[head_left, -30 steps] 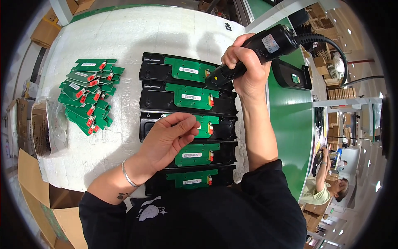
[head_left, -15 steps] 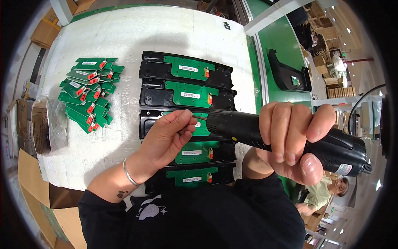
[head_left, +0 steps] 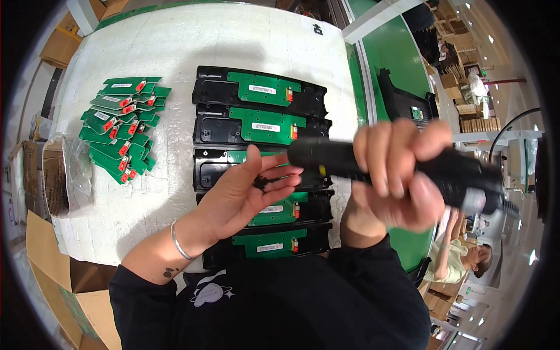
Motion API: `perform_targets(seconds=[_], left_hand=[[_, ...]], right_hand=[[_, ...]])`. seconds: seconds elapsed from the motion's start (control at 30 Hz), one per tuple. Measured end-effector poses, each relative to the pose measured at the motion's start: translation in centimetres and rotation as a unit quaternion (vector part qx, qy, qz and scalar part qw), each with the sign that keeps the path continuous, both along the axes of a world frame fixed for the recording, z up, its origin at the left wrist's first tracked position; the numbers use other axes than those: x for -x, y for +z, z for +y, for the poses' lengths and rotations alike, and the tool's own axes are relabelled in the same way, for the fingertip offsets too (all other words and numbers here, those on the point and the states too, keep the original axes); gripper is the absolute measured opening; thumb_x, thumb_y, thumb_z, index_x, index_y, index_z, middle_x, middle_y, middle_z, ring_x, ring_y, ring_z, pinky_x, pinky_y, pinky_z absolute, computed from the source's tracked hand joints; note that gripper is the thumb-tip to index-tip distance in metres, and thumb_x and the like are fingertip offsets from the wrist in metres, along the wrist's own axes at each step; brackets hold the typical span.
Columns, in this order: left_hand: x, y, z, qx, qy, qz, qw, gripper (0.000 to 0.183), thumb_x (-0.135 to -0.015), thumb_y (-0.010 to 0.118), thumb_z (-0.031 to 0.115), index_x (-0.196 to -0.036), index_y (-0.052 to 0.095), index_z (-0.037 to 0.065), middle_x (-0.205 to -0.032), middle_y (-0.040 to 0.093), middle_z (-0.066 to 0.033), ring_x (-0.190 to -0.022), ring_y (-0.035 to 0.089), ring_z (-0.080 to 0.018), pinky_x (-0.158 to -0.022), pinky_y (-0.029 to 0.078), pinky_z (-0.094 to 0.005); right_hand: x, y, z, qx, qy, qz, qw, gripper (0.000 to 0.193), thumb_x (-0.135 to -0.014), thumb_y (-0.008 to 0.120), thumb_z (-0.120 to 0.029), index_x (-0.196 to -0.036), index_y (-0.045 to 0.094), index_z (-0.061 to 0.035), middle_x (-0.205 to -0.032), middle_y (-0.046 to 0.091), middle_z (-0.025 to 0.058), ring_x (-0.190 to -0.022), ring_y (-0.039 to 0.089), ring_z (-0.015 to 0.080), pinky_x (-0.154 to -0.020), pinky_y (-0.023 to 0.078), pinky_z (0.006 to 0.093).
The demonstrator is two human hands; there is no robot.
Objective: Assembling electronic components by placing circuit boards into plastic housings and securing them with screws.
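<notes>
The right hand (head_left: 402,175) grasps a black electric screwdriver (head_left: 324,157), both somewhat blurred, and the tool's front end is near the fingertips of the left hand (head_left: 230,195). The left hand is unclenched, and small dark pieces (head_left: 261,183) lie upon its fingers. Below, five black panels (head_left: 216,90) with green boards (head_left: 265,118) lie on the white surface (head_left: 146,46).

Can't get R hand (head_left: 402,175) sharp: motion-blurred, along w/ blk cylindrical power screwdriver (head_left: 338,159). Can't tell contact from gap btwn its nose (head_left: 300,153) and L hand (head_left: 236,197). Hard to ID or count tiny dk pieces (head_left: 261,182) there, too small. Can't see most of grn circuit bd (head_left: 236,156) in 3rd blk plastic tray (head_left: 211,175) from top, hidden by L hand. Can't see whole brn cardboard box (head_left: 45,242), cut off lower L.
</notes>
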State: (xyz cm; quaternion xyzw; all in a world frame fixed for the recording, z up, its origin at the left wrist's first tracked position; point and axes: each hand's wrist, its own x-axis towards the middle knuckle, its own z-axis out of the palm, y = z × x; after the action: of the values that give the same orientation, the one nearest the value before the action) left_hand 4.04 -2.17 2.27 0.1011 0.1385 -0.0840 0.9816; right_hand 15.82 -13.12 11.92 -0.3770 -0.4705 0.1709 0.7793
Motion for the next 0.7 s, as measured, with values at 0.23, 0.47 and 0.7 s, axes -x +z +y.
perform_targets(seconds=[0.23, 0.47, 0.7], left_hand=[[-0.1, -0.9, -0.1, -0.054, 0.004, 0.055, 0.997, 0.030, -0.094, 0.042, 0.014, -0.111, 0.048, -0.010, -0.108, 0.055, -0.0213, -0.102, 0.056, -0.0265, -0.092, 0.046, -0.0290], [0.2, -0.8, 0.4, -0.072, 0.003, 0.016, 0.997, 0.027, -0.094, 0.040, 0.011, -0.110, 0.050, -0.008, -0.105, 0.057, -0.0193, -0.101, 0.058, -0.0270, -0.091, 0.047, -0.0298], [0.1, -0.7, 0.0, -0.090, 0.010, 0.036, 0.995, 0.027, -0.094, 0.039, 0.013, -0.109, 0.051, -0.007, -0.107, 0.057, -0.0184, -0.101, 0.058, -0.0260, -0.089, 0.048, -0.0297]], right_hand=[[-3.5, -3.5, 0.7, 0.132, -0.184, 0.046, 0.973, 0.019, -0.070, 0.048, -0.009, -0.088, 0.047, -0.0019, -0.059, 0.039, 0.0028, -0.050, 0.037, 0.0130, -0.055, 0.035, 0.0300], [-3.4, -4.0, 0.8, 0.136, -0.174, 0.051, 0.974, 0.018, -0.069, 0.046, -0.006, -0.087, 0.047, -0.0013, -0.059, 0.041, 0.0038, -0.050, 0.037, 0.0129, -0.053, 0.035, 0.0299], [-3.9, -4.3, 1.3, 0.115, -0.134, 0.065, 0.982, 0.017, -0.067, 0.051, 0.002, -0.083, 0.048, 0.0036, -0.058, 0.049, 0.0072, -0.046, 0.045, 0.0129, -0.047, 0.041, 0.0270]])
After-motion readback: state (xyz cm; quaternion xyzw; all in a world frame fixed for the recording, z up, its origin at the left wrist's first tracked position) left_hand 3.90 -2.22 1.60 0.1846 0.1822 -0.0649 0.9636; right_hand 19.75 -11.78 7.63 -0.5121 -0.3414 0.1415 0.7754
